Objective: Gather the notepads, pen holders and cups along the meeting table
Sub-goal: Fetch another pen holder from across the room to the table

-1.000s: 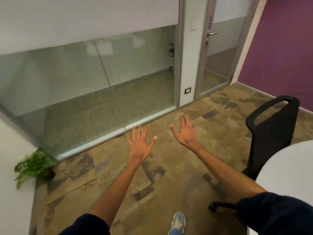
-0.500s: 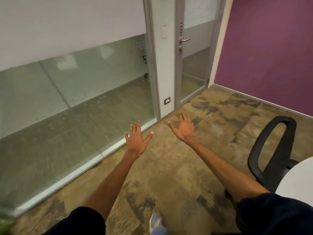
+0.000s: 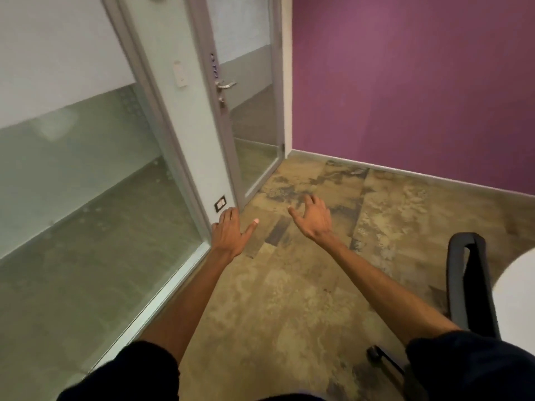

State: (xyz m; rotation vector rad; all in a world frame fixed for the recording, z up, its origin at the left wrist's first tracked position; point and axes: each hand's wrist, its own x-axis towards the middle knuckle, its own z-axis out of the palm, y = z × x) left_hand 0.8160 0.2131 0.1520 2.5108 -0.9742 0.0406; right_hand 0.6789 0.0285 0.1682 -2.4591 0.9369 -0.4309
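Note:
Both my arms stretch forward over the patterned carpet. My left hand hangs in the air with fingers loosely bent down and the thumb out, holding nothing. My right hand is also empty, its fingers relaxed and slightly curled. A rounded corner of the white meeting table shows at the right edge. No notepads, pen holders or cups are in view.
A black office chair stands against the table at the right, its wheeled base near my right sleeve. A glass partition runs along the left, with a glass door beside it. A purple wall closes the far side.
My view has swung to the right: the partition and door slid left, the purple wall fills more of the frame, the plant is gone. Both hands' fingers went from spread to loosely curled.

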